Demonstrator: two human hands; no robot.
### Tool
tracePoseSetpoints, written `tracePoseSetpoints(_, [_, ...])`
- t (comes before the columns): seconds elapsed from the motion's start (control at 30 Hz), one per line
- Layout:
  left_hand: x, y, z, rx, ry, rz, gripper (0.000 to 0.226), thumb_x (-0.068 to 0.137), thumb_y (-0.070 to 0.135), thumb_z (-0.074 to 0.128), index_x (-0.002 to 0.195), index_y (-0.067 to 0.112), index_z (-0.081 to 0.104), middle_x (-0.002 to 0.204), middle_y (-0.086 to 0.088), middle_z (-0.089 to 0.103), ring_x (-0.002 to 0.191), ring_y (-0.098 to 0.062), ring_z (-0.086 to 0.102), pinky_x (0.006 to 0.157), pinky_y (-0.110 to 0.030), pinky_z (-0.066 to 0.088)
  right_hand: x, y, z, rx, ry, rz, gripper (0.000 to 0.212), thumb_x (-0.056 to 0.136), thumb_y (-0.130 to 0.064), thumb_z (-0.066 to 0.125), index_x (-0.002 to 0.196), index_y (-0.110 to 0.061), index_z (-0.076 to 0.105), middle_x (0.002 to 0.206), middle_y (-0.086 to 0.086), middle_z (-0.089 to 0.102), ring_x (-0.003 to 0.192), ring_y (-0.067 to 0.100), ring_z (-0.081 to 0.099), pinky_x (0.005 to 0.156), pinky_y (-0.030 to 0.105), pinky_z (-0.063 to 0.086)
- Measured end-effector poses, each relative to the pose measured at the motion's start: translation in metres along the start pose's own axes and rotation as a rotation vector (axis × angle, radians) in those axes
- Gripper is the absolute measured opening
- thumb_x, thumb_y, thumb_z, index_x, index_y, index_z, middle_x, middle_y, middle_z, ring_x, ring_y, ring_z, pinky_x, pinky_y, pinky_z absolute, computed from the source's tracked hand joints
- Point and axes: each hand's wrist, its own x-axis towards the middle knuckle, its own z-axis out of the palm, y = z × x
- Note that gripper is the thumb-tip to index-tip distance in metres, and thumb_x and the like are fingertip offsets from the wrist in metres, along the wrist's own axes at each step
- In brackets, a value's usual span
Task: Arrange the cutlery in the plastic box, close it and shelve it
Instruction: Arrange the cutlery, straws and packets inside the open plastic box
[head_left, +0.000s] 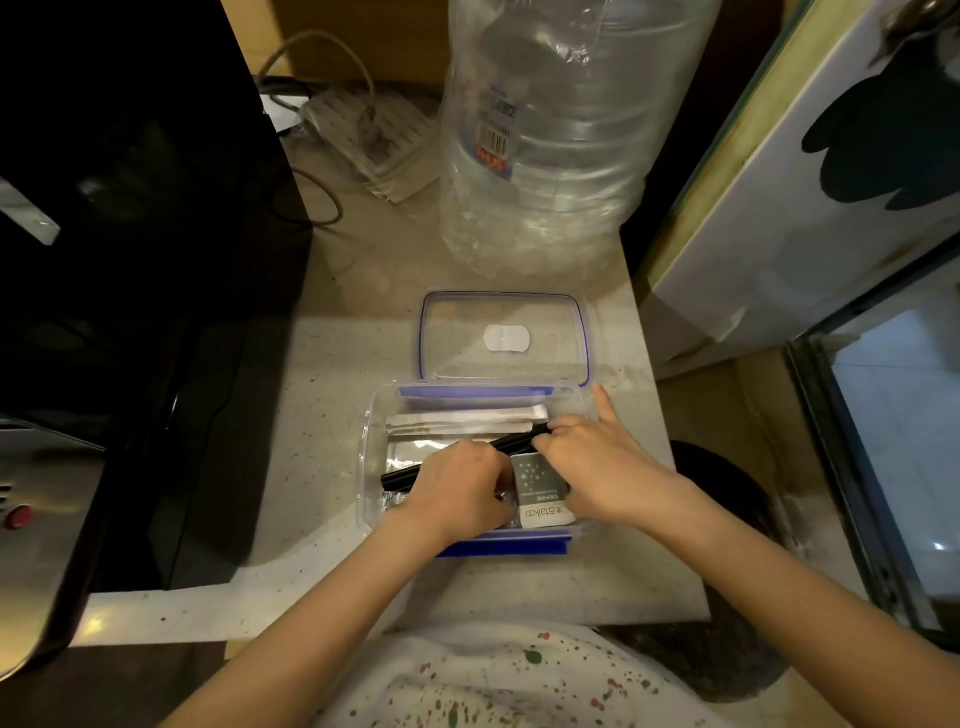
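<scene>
Both hands are inside the clear plastic box (370, 441), which sits open on the pale counter (332, 374) with its blue-edged lid (504, 338) lying flat just beyond it at twelve o'clock. The thing the next move turns on is the pair of black chopsticks (514, 441): their long axis runs diagonally across the box, from about eight o'clock low on the left to two o'clock high on the right, not yet parallel to the box's long walls. The left hand (457, 488) is clenched over the lower end, the right hand (597, 467) pinches the upper end with its fingers closed and one finger stretched out toward the box rim, so each hand holds its own end and neither is clearly nearer. To lie flat with the rest, the chopsticks probably need turning toward the nine-to-three line. Paper-wrapped cutlery sleeves (467, 418) already lie along the far wall that way. Between the hands sits a grey packet (540, 491) with a star pattern and upside-down printed lettering I cannot read reliably. A big clear water bottle (545, 135) at twelve o'clock carries a barcode label, its text too small to read.
</scene>
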Motion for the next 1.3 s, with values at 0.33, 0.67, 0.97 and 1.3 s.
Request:
tracePoseSetpoints(0.33, [0.002,0.0,-0.001,-0.019,0.019,-0.023,0.016,0.084,0.023,0.058,0.086,0.013,0.069,0.087,-0.003,0.068,0.071,-0.015,0.052,0.047,-0.019,0.028,-0.007,0.011,-0.005,-0.094,0.049,-0.033,0.03,0.083,-0.025,0.061,0.11,-0.015,0.065,0.144,0.003,0.037,0.138,0.019,0.019,0.116,0.047,0.002])
tracePoseSetpoints(0.67, [0.0,-0.002,0.0,-0.132,-0.011,-0.043,0.028,0.089,0.031,0.055,0.073,0.01,0.066,0.059,0.002,0.057,0.049,-0.006,0.044,0.047,-0.019,0.034,-0.006,0.001,-0.006,-0.184,0.064,0.011,0.027,0.085,-0.01,0.057,0.112,-0.008,0.061,0.134,0.01,0.044,0.13,0.027,0.027,0.114,0.045,0.011])
tracePoseSetpoints(0.97, [0.003,0.0,0.006,-0.18,0.023,-0.137,0.034,0.082,0.043,0.063,0.073,0.011,0.07,0.068,-0.004,0.068,0.064,-0.018,0.062,0.059,-0.03,0.05,-0.014,0.003,-0.01,0.08,0.257,0.074,0.016,0.091,-0.016,0.052,0.096,-0.015,0.067,0.098,-0.003,0.064,0.102,0.015,0.046,0.085,0.028,0.037])
tracePoseSetpoints(1.3, [0.006,0.005,0.008,-0.131,0.013,-0.153,0.031,0.083,0.044,0.062,0.081,0.015,0.072,0.081,-0.003,0.073,0.068,-0.015,0.059,0.059,-0.026,0.046,-0.03,0.033,-0.049,0.559,0.347,0.404,0.016,0.088,-0.01,0.056,0.091,-0.013,0.071,0.09,0.002,0.071,0.086,0.018,0.065,0.074,0.03,0.052])
